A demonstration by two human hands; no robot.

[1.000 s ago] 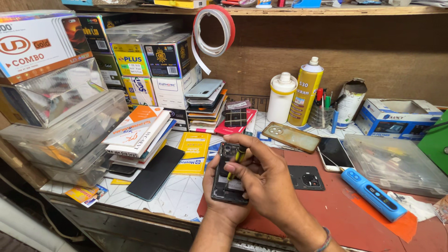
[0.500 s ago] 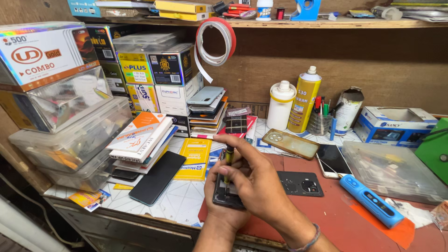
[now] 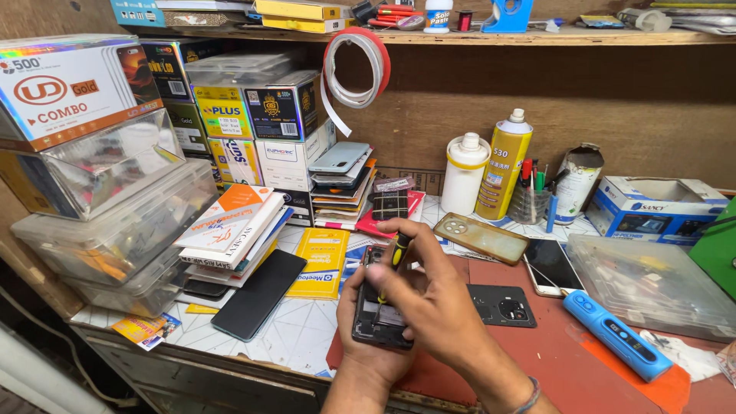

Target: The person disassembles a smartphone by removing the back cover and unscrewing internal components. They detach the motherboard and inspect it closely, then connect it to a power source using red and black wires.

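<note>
Pinching a small screwdriver (image 3: pixel 397 257) with a yellow and black handle, the right hand (image 3: pixel 433 307) closes its fingertips narrowly around the tool and sets the tip down into an opened phone (image 3: pixel 379 310). The left hand (image 3: pixel 368 349) cups that phone from below, fingers wrapped tight round its edges, holding it above the red mat (image 3: pixel 537 360) at the front of the bench. Just to the right lies a black back cover (image 3: pixel 502 305), and beyond it a blue handheld tool (image 3: pixel 617 345). To the left rests a dark phone (image 3: pixel 259 294) beside a yellow packet (image 3: pixel 320 263). Behind stand a yellow spray can (image 3: pixel 502 165) and a white bottle (image 3: pixel 464 175).
</note>
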